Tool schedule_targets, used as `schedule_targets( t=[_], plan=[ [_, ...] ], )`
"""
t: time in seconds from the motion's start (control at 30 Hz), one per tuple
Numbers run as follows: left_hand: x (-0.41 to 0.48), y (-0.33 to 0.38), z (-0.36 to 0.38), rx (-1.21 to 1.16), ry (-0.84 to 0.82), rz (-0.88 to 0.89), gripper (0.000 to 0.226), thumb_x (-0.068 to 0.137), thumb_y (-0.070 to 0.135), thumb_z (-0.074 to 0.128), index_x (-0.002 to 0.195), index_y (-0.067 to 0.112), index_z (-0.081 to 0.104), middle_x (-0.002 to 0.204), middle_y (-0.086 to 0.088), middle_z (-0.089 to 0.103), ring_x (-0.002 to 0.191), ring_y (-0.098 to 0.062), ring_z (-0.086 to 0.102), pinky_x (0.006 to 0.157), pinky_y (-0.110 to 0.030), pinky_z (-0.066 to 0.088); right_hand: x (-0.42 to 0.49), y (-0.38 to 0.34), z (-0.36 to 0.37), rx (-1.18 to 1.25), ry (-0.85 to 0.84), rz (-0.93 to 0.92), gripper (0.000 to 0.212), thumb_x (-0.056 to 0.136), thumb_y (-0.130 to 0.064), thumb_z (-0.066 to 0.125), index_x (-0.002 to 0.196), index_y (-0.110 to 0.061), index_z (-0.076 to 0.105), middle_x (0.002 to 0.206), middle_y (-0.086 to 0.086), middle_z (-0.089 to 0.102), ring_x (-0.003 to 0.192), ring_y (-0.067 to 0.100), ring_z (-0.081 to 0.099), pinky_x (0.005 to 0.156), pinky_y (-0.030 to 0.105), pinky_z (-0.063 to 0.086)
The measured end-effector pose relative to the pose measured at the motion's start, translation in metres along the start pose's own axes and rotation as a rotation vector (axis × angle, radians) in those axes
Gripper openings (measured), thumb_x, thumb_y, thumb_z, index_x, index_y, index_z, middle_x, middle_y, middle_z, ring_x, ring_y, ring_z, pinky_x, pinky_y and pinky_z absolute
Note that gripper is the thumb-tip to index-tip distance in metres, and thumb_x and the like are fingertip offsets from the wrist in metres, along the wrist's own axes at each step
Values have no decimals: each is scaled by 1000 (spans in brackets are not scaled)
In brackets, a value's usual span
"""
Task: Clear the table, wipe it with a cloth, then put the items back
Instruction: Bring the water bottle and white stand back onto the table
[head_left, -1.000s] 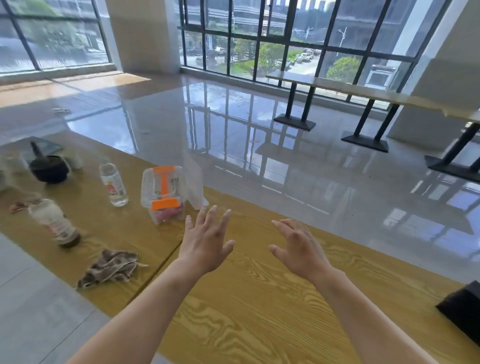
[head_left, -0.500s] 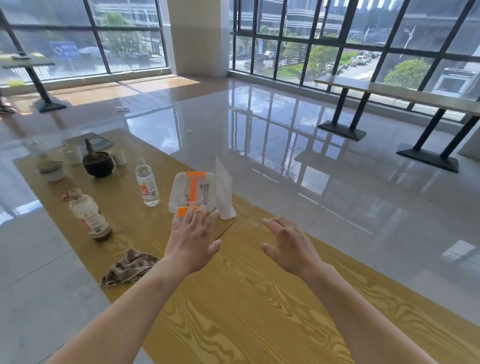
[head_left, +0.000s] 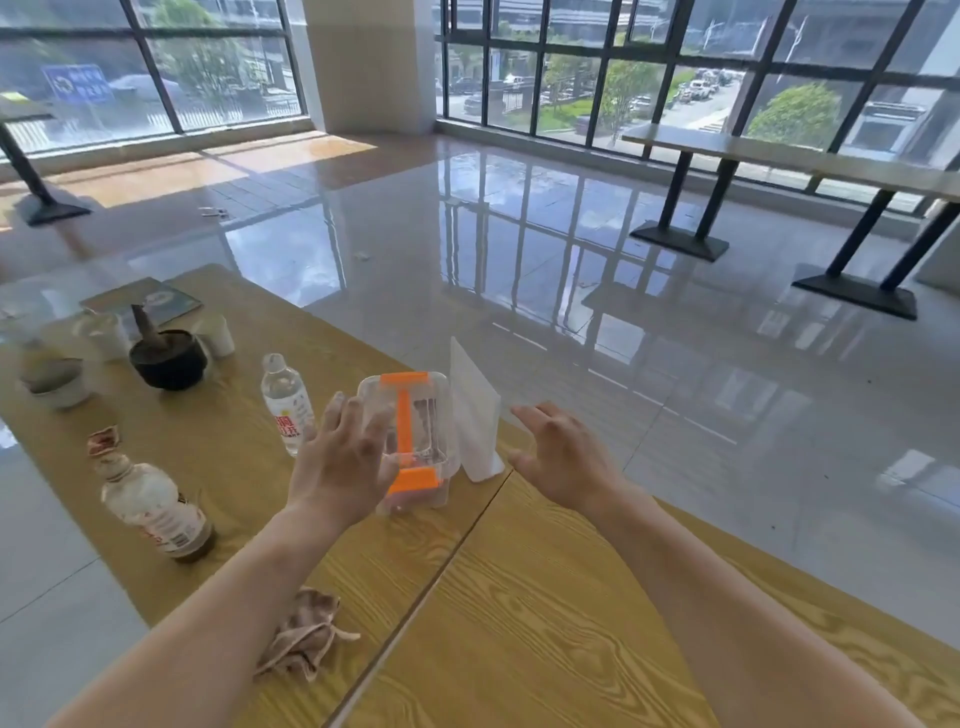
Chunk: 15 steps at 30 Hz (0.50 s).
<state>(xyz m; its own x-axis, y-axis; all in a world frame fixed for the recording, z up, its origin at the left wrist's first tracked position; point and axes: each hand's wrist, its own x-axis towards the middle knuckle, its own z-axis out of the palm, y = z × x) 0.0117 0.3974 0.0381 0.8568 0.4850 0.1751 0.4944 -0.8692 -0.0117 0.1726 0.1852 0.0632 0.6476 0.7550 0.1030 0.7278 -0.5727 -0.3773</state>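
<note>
**Both hands spread at the clear box on the wooden table**

Wood-grain table (head_left: 545, 597) runs across a bright hall with a glossy tiled floor and tall windows. On it, near the far edge, stands a clear plastic box (head_left: 415, 441) with an orange-clipped lid. The left hand (head_left: 340, 462) is at the box's left side, fingers spread wide and covering part of its wall; whether the palm actually presses the plastic cannot be told. The right hand (head_left: 563, 457) hovers to the right of the box, fingers wide and slightly curled, holding nothing and apart from the box. Between the box and the right hand, just beside the box, a white card stand (head_left: 475, 415) stands upright at the table's far edge.

Left of the box is a small water bottle (head_left: 287, 402) with a red label, upright. Nearer the front edge stands a bigger bottle (head_left: 156, 512) holding a little dark liquid, with a crumpled wrapper (head_left: 104, 440) just behind it. A crumpled cloth (head_left: 306, 636) lies by the near edge, just beside the left forearm. Farther left are a dark bowl (head_left: 169, 356) with a utensil standing in it, a pale bowl (head_left: 54, 382), white cups (head_left: 104, 335) and a flat booklet (head_left: 143, 301).
</note>
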Motion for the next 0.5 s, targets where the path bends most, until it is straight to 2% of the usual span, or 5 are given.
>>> schedule_targets(
  t=[0.13,0.23,0.4,0.5],
  plan=[
    [55,-58,5,32,28,-12,59,77,31,77,130,14,57,128,-21,54,124,-43,48,93,-61,46,57,-17,15,-41,21,79,51,90,-34,64,138,-20,52,120,6,60,106,29,59,80,37,50],
    [93,-99,12,84,0,-30,56,78,30,77,129,13,59,126,-24,54,123,-44,47,95,-61,44,96,-25,25,-76,4,143,44,91,-32,62,131,-15,55,116,7,61,105,29,59,78,36,48],
    [138,-142,25,152,-114,-107,58,89,43,63,141,26,46,143,-18,41,137,-40,32,101,-57,40,145,-29,41,-105,-49,220,37,91,-29,60,124,-13,55,113,8,61,106,31,59,76,35,45],
    [154,-153,33,99,-199,-131,54,93,42,57,142,27,42,135,-16,42,125,-37,41,89,-51,50,162,-27,48,-130,-92,282,38,91,-30,60,124,-13,54,117,9,60,109,31,58,74,34,39]
  ],
)
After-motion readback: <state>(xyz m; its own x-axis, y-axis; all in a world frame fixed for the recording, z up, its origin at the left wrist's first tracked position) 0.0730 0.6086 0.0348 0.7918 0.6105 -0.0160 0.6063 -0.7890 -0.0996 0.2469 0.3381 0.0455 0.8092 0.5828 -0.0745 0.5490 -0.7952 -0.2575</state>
